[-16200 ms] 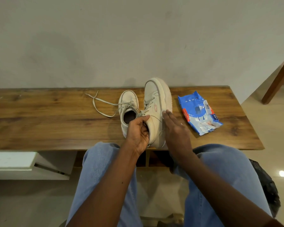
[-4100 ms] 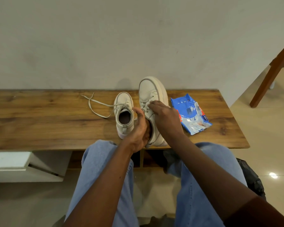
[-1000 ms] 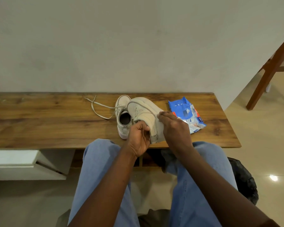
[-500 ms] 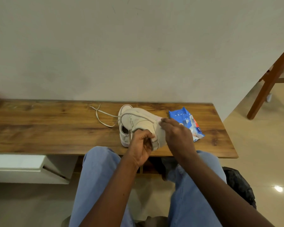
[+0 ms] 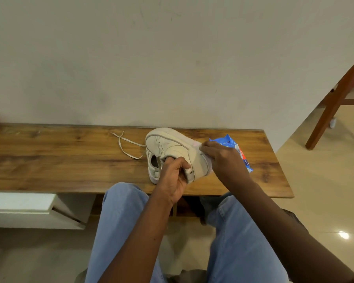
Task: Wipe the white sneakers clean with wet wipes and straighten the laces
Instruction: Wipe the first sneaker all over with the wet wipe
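Left hand (image 5: 173, 176) grips the sneaker (image 5: 172, 148); flat right hand (image 5: 223, 160) presses what seems its sole. It half hides the blue pack (image 5: 227, 142) beyond.

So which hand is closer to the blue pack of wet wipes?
Right. The right hand rests on the sneaker, just beside the pack; the left hand grips the sneaker's heel, farther left.
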